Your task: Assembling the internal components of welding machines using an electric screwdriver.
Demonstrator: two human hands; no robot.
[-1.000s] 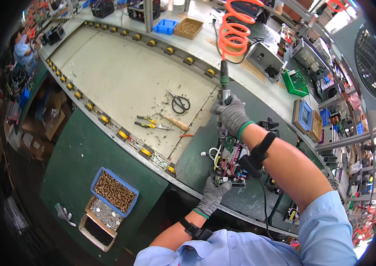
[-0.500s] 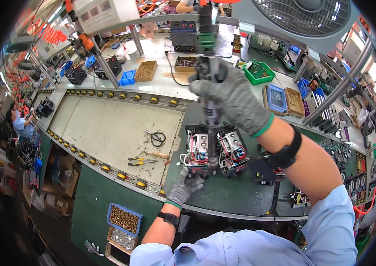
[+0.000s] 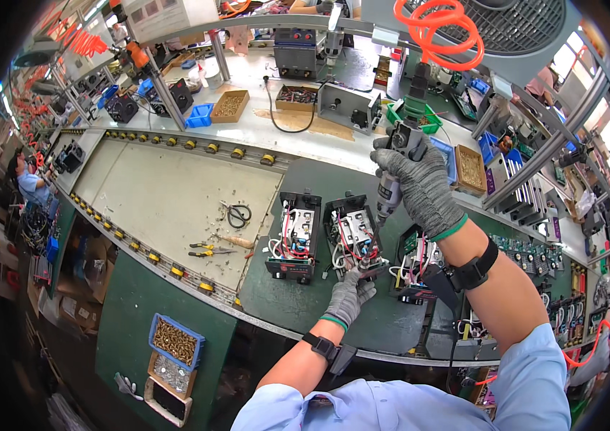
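Note:
My right hand [image 3: 426,188], in a grey knitted glove, is wrapped round an air screwdriver [image 3: 390,192] that hangs from an orange coiled hose [image 3: 445,36]. The tool slants down beside the middle of three open-cased electronic units [image 3: 352,228]; whether its tip touches anything I cannot tell. My left hand [image 3: 348,298], gloved too, grips the near front edge of that middle unit, its fingertips partly hidden. Another black-cased unit [image 3: 295,233] with white and red wires stands to the left. A third unit [image 3: 414,262] sits to the right, partly behind my right forearm.
Scissors [image 3: 237,214], yellow-handled pliers [image 3: 208,250] and scattered bits lie on the pale conveyor section [image 3: 168,190]. Low left, a blue bin of brass-coloured screws [image 3: 176,343] sits beside a box of washers [image 3: 170,375]. Across the bench is a grey metal housing [image 3: 348,108].
The screwdriver and my right hand have moved right and lower, away from the left unit. My left hand has shifted right, from the left unit to the middle one. The units now stand further apart.

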